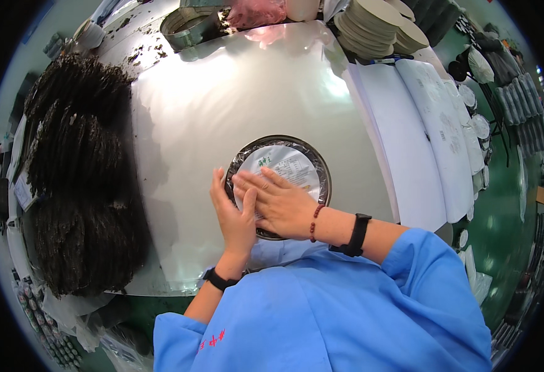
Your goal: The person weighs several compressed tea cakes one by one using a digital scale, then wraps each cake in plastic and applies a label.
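Note:
A round metal-rimmed container [323,177] sits on the sheet-covered table near my body, with crinkled plastic over dark contents and a white printed disc [294,167] on top. My right hand [282,205] lies across the disc, fingers stretched out toward the upper left and partly covering it. At the container's left edge, my left hand [233,221] has its fingers extended upward and its thumb beside the right hand's fingers. Neither hand appears to grip anything.
Dark dried, layered heaps [80,161] line the left. At the back are a metal ring [188,34], pink bagged material [256,11] and stacks of pale discs [362,28]. White paper sheets [408,149] lie right of the smooth work surface [222,93].

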Motion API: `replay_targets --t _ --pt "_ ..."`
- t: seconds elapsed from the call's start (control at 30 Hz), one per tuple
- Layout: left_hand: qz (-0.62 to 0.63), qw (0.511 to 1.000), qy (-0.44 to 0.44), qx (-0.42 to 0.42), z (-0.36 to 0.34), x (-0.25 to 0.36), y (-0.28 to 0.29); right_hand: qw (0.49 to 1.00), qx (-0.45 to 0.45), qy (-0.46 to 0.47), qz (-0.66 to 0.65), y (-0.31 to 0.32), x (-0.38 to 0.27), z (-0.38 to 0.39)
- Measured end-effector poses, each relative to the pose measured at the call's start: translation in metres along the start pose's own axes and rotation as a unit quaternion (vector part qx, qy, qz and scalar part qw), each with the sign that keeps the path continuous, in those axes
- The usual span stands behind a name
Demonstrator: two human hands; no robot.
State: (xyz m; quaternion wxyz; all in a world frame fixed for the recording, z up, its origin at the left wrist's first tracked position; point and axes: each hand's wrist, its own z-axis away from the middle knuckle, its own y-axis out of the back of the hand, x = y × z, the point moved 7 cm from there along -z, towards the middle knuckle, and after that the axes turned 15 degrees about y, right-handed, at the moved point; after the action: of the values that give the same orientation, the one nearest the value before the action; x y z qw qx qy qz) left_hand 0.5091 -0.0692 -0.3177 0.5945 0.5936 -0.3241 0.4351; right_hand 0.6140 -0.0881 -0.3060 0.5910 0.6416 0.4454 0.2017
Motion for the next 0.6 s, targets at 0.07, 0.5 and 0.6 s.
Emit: replay_targets --t 0.07,0.5,0.6 --pt "0.045 0.995 0.087 -0.033 -0.002 -0.032 0.0 0.986 0.042 -0.155 -0.053 0.011 0.053 0.026" --pt "0.453 0.776 0.238 -0.369 -0.01 -0.02 -0.001 0.817 0.321 -0.206 -0.432 0.054 0.089 0.07" --pt "0.464 0.769 0.242 -0.367 -0.013 -0.03 -0.001 0.887 0.273 -0.068 -0.367 0.095 0.065 0.06"
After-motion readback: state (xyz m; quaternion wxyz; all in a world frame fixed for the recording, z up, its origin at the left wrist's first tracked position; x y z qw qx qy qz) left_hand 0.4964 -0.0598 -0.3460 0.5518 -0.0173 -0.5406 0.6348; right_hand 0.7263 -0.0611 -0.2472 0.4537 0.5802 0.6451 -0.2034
